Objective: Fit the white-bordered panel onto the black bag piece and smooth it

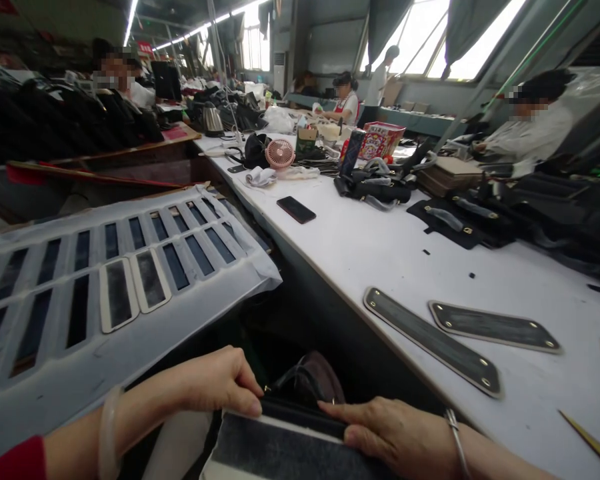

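My left hand [215, 383] is curled nearly closed, thumb and fingertips pinching the upper edge of the dark panel [280, 443] that lies in my lap at the bottom of the view, and my right hand [395, 433] lies flatter, fingers stretched out along that same edge and pressing it down — so both hands have hold of the one piece, close together at its top border. The panel looks grey and felt-like with a pale rim, and a black strip [300, 412] runs along the edge under my fingertips; whether that strip is already fixed on or only being lined up I cannot tell from this angle, as my fingers cover the join. Judging by how things lie, I would say the work is mid-run rather than near its end: two long dark strips with metal studs [433, 340] [495, 327] wait on the white table [380, 253] to my right, untouched, and on my left a pale sheet [130, 267] holds rows of dark rectangles, with two framed pieces [116, 293] [150, 280] resting on top. A phone [296, 209] lies farther up the table, and beyond it a small pink fan [280, 153] — other people sit at work along the benches.
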`<state>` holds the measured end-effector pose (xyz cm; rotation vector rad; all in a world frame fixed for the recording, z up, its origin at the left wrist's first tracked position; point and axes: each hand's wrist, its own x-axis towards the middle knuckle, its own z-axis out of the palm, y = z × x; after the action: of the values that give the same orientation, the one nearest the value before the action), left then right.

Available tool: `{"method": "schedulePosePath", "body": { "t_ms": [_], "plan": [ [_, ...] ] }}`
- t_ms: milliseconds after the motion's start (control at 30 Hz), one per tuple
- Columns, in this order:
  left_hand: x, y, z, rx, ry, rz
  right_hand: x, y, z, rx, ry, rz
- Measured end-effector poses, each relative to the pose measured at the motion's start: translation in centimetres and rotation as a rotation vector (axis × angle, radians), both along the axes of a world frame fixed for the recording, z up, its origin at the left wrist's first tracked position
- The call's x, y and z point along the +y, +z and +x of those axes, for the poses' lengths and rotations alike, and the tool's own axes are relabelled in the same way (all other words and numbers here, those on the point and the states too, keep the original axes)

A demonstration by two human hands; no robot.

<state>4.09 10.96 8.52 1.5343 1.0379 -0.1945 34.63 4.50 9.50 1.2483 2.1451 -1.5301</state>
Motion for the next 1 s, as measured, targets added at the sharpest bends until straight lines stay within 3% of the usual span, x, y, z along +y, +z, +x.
{"method": "schedulePosePath", "body": {
  "t_ms": [167,533,700,767,833,1000],
  "plan": [
    [0.5,-0.3,0.3,0.025,-0.060,0.040,0.2,0.0,-0.6,-0.011,-0.031,0.005],
    [0.0,-0.7,2.1,0.101,-0.121,0.217,1.5,-0.4,-5.9,-0.091,0.057,0.137],
    [-0.5,-0.8,2.6,0.069,-0.143,0.292,1.8,-0.7,-6.0,0.053,-0.059,0.080],
    [-1.0,-0.6,2.7,0.018,-0.134,0.355,2.0,-1.3,-4.9,0.142,-0.150,0.034],
    [-1.9,-0.1,3.0,-0.049,-0.120,0.427,1.7,-2.4,-3.3,0.208,-0.334,0.006],
    [-5.9,1.2,5.3,-0.186,-0.083,0.429,-3.7,-8.1,0.1,0.176,-1.086,0.124]
  ]
}}
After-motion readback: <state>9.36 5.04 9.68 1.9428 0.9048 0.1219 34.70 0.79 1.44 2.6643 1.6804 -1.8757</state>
